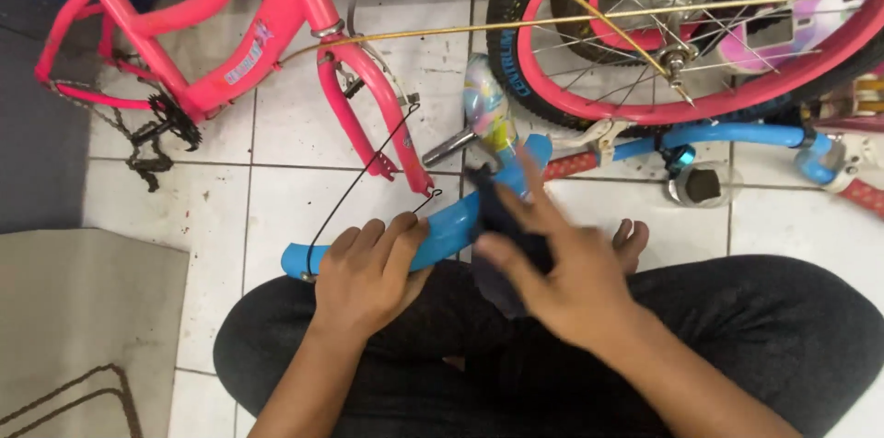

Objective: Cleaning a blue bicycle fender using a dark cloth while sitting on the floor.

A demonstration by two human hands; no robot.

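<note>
We sit cross-legged on the tiled floor [276,208], our left hand [368,274] closed over a curved blue mudguard [447,231] that lies across our knees, with a thin black wire stay [354,182] rising from its left end. Our right hand [562,277] presses a dark cloth [497,212] against the mudguard's right part, fingers spread and blurred. Just beyond stand a pink bicycle frame [249,42] with its fork [378,111] and a pink-rimmed wheel [681,51].

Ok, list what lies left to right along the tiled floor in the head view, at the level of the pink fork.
Chain and crank sprocket → pink fork → bicycle saddle → bell → blue handlebar grip.
</note>
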